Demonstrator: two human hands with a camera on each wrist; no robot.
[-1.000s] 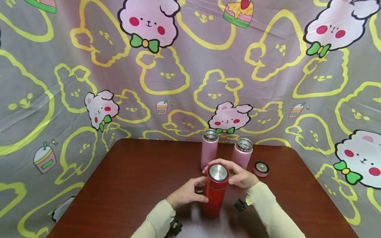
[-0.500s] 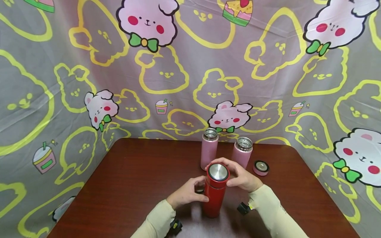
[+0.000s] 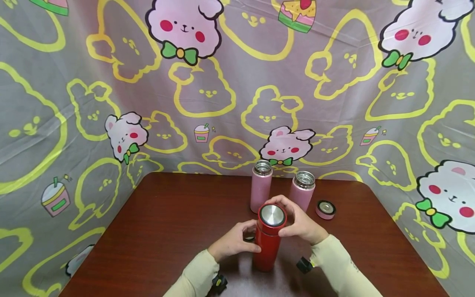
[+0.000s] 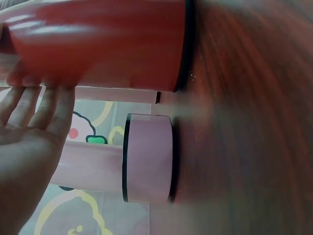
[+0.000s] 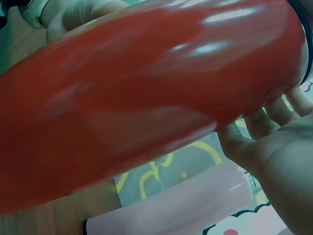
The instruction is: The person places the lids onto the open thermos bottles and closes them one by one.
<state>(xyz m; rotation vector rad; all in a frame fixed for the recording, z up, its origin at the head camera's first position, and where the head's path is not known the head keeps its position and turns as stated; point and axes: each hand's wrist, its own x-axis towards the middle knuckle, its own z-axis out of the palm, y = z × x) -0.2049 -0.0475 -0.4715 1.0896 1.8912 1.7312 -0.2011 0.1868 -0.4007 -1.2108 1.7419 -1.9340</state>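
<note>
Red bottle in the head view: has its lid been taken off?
No, the silver-topped lid sits on the red bottle, with the right hand holding it.

Surface: red-brown, wood-grained, far corners rounded
Red flask: upright, base black-rimmed
Slimmer pink bottle: open-mouthed, upright, behind the red flask
Wider pink bottle: open-mouthed, upright, behind and right of the red flask
Pink lid: farther right of the red flask
Second lid: just left of the red flask
</note>
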